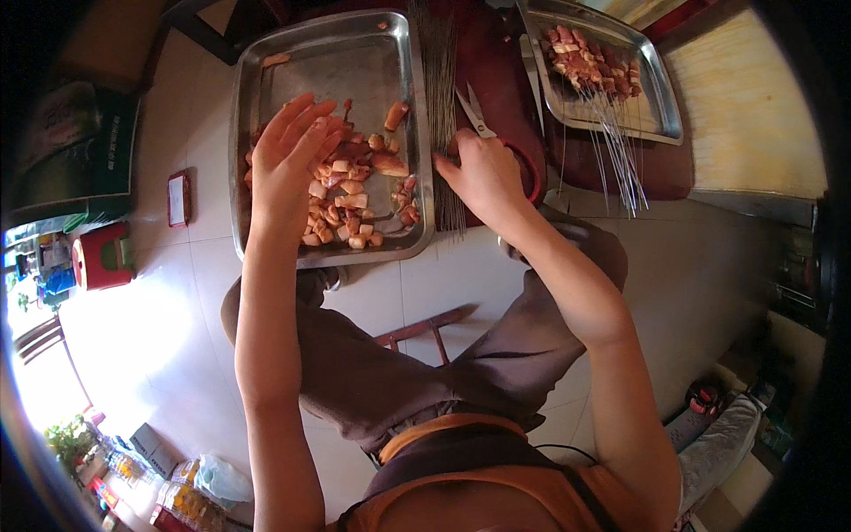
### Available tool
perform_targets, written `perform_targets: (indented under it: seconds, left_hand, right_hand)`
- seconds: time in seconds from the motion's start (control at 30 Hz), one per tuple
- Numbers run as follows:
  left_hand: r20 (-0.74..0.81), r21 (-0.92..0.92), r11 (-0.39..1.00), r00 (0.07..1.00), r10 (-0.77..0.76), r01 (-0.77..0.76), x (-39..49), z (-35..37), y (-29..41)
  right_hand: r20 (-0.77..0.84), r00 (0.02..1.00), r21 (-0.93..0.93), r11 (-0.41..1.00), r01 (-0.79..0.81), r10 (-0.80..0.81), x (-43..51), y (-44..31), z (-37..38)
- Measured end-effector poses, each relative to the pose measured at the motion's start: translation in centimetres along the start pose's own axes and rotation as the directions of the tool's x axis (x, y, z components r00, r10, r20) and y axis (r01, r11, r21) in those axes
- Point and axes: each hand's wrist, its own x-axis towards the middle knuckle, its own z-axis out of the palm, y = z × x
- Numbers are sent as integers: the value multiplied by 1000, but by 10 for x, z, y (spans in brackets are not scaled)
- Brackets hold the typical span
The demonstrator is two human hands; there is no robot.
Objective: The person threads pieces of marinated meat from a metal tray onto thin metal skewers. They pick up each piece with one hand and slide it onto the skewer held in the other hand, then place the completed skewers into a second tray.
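My left hand [289, 149] is over the metal tray [425, 199], above chunks of raw meat [349, 199]. Its fingers partly hide the pieces beneath, and whether it grips one is unclear. My right hand [482, 173] hangs beside a long bundle of thin metal skewers [442, 100], thumb pointing toward them. Under or behind that hand lies a pair of scissors [475, 113] with red handles [530, 176]; the hand covers their middle. On a second metal tray [648, 126] at the upper right, skewered meat [588, 60] lies with the bare skewer ends [618, 159] reaching over the rim.
The skewers and scissors lie on a dark red surface [492, 46]. A red-framed object [178, 198] is on the tiled floor, left of the tray. Farther left stands a red stool [100, 256]. A wooden rung [422, 324] shows between my legs.
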Motion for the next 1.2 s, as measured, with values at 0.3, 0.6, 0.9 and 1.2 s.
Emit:
perform_targets:
  seconds: [0.3,0.6,0.9,1.2]
  left_hand:
    - [41,46,999,999,-5,3,3,-5,1]
    - [466,-134,982,883,-55,131,1,-18,3]
    - [626,-256,952,779,29,170,-5,-12,13]
    - [629,-202,968,777,13,148,-9,-8,14]
  right_hand:
    - [239,961,552,795,-250,137,10,22,-5]
    - [46,852,477,761,440,-522,-53,-23,-32]
    - [396,843,900,338,-276,-365,-73,-33,-26]
    - [524,811,843,296,-450,-259,-65,-38,-39]
